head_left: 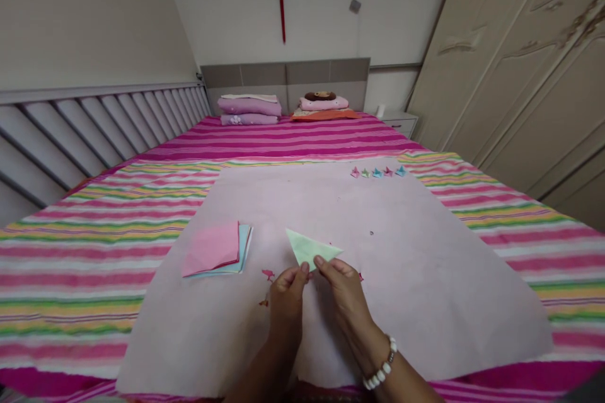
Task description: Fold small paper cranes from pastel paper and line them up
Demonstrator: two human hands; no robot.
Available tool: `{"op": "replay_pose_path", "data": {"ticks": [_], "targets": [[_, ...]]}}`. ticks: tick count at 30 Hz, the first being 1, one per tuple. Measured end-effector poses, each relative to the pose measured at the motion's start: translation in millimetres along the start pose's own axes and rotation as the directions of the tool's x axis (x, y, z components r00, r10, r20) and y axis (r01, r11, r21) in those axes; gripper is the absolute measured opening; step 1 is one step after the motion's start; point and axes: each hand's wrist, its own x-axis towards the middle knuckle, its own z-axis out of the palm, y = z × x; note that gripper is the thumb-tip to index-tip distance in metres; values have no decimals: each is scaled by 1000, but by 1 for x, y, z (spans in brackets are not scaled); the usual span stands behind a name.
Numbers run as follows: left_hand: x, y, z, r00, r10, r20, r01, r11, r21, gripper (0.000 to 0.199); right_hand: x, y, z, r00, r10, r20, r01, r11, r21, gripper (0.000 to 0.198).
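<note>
A light green sheet of paper (309, 248), folded into a triangle, is held up over the pale mat (425, 302). My left hand (288, 296) pinches its lower corner between thumb and fingers. Just beside it, my right hand (344, 286) grips the lower right edge, its thumb lying on the paper's face. A white bead bracelet (382, 368) circles my right wrist. To the left lies a stack of square papers, with a pink sheet (212, 247) on top and a light blue sheet (243, 249) showing beneath.
Several small folded paper pieces (377, 173) stand in a row at the mat's far right. The mat covers part of a striped bedspread (70, 277). Folded bedding (249, 108) sits by the headboard (262, 75). A bed rail (94, 126) runs along the left, a wardrobe (520, 88) along the right.
</note>
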Motion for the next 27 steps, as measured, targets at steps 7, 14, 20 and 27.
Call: {"op": "replay_pose_path", "data": {"ticks": [7, 14, 20, 27], "targets": [[-1, -3, -3, 999, -43, -6, 43, 999, -8, 35, 13, -12, -19, 994, -62, -85, 62, 998, -5, 22], [9, -2, -28, 971, -25, 238, 25, 1000, 1, 29, 21, -46, -41, 999, -38, -30, 37, 999, -18, 28], [12, -4, -38, 851, 9, 526, 74, 988, -137, 23, 1, -52, -27, 935, 198, 295, -151, 973, -176, 33], [9, -2, -37, 791, 16, 612, 76, 990, -123, 21, -13, -49, -13, 896, 278, 347, -257, 961, -106, 30]]}}
